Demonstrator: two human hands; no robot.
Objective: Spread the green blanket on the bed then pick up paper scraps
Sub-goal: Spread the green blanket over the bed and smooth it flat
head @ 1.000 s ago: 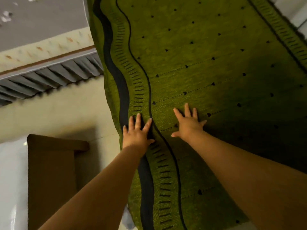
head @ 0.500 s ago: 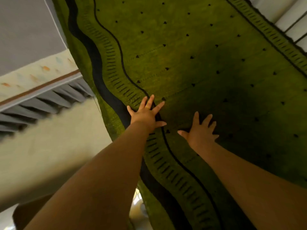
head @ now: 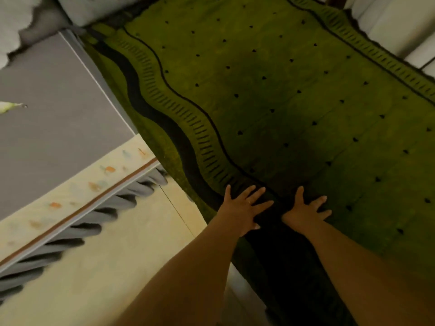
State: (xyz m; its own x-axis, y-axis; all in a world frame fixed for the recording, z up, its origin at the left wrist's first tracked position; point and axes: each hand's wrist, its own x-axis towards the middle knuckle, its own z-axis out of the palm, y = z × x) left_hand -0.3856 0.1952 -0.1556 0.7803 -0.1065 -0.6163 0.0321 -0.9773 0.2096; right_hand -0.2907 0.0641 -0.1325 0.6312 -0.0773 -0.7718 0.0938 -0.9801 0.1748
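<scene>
A green woven blanket with black wavy border and small dark dots lies spread over the bed, its edge draping toward a cream tiled floor. The left hand and right hand press flat on it near that edge, fingers splayed wide, holding nothing. Beside the bed stands a grey flat surface with a cream patterned, grey-ruffled edge.

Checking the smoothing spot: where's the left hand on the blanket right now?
In the head view the left hand lies flat, low centre, on the green blanket over its wavy black border, just left of the right hand.
</scene>
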